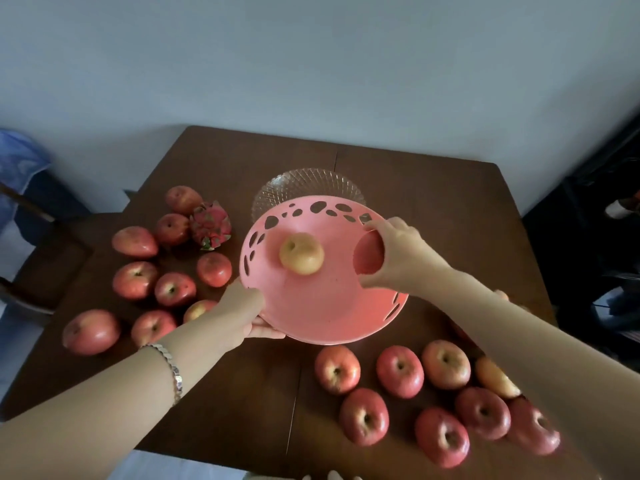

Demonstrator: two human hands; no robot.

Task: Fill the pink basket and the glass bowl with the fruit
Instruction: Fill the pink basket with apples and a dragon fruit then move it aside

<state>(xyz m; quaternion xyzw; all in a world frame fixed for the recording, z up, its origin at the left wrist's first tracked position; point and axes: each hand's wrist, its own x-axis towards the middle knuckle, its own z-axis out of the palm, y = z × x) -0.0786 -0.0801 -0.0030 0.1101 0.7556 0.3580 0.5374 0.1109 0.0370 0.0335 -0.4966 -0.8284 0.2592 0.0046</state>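
The pink basket (322, 306) is tilted toward me above the middle of the brown table, with my left hand (247, 311) gripping its near left rim. One yellowish apple (301, 253) lies inside it. Over the basket's right side, my right hand (394, 254) is shut on a red apple (369, 252). The glass bowl (306, 187) stands just behind the basket, partly hidden by it. Several red apples (173, 289) and a dragon fruit (210, 225) lie on the left; several more red apples (401, 374) lie at the front right.
The brown table (450, 209) stands against a pale wall. A dark chair (45, 258) sits off its left edge, with blue cloth (17, 161) behind it. Dark clutter (609, 237) fills the right side.
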